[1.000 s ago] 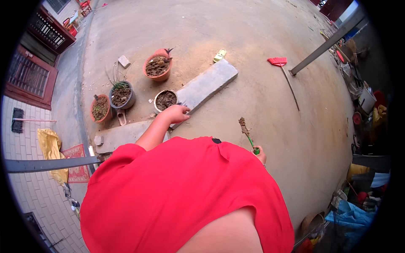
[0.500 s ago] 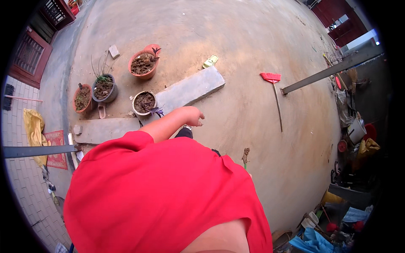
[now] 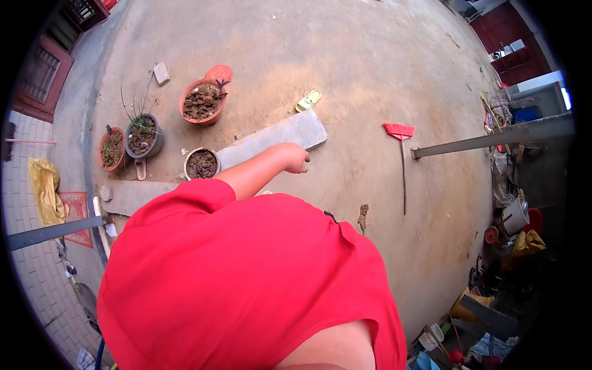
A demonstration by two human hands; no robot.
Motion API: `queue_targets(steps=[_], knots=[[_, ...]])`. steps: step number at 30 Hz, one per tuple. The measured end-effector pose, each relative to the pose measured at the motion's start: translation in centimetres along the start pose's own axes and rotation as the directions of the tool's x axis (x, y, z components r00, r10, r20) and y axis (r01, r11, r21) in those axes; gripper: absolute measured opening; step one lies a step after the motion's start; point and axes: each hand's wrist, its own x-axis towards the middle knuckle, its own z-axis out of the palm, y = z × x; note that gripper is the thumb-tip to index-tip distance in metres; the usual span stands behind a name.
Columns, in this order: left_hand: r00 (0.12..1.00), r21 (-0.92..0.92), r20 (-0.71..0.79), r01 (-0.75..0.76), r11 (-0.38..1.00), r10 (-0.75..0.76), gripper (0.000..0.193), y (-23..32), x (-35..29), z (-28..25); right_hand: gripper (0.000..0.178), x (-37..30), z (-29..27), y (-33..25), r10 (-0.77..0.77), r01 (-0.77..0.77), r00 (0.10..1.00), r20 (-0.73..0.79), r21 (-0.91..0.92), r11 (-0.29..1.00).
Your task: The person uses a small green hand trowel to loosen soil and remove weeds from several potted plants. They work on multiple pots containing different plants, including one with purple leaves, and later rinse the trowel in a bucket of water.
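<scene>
My left arm reaches forward from the red sleeve over the concrete slab (image 3: pixel 277 137). My left hand (image 3: pixel 297 158) is in the air with its fingers curled in, and nothing shows in it. Right of my body, a plant with a clump of soil at its tip (image 3: pixel 363 217) and a green stem sticks out from behind the red shirt (image 3: pixel 246 277). My right hand is hidden there, so whatever grips the stem is not visible. Nearest to my left arm stands a pale-rimmed pot (image 3: pixel 201 164) filled with soil.
Beyond it stand an orange pot (image 3: pixel 203 103), a dark pot (image 3: pixel 145 137) with thin green leaves and a smaller orange pot (image 3: pixel 112 150). A yellow-green slipper (image 3: pixel 308 100) lies past the slab. A red broom (image 3: pixel 401 132) lies near a metal post (image 3: pixel 487 139). Clutter fills the right side.
My left hand has moved slightly right and up, its fingers now more curled. The view has shifted a little. The soil-tipped plant stays beside my right side.
</scene>
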Motion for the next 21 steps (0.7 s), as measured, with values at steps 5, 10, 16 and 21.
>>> queue_targets(steps=[5,10,16,21], knots=[[0.999,-0.027,0.034,0.022,0.999,-0.021,0.053,-1.6,3.9,-3.4,0.025,6.2,2.7,-1.2,0.034,-0.021,0.995,0.097,-0.128,0.992],[0.98,-0.081,-0.056,0.187,0.979,-0.192,0.053,-5.0,8.0,-7.5,0.025,16.6,7.4,-5.2,0.057,-0.003,0.985,0.165,-0.308,0.951],[0.922,-0.248,-0.178,0.297,0.922,-0.344,0.051,-6.0,10.9,-13.7,0.026,31.4,12.6,-14.9,-0.022,0.16,0.96,0.278,-0.485,0.86],[0.86,-0.396,-0.182,0.38,0.836,-0.477,0.051,-8.3,9.0,-14.2,0.026,38.1,19.4,-28.0,-0.138,0.306,0.913,0.384,-0.42,0.854]])
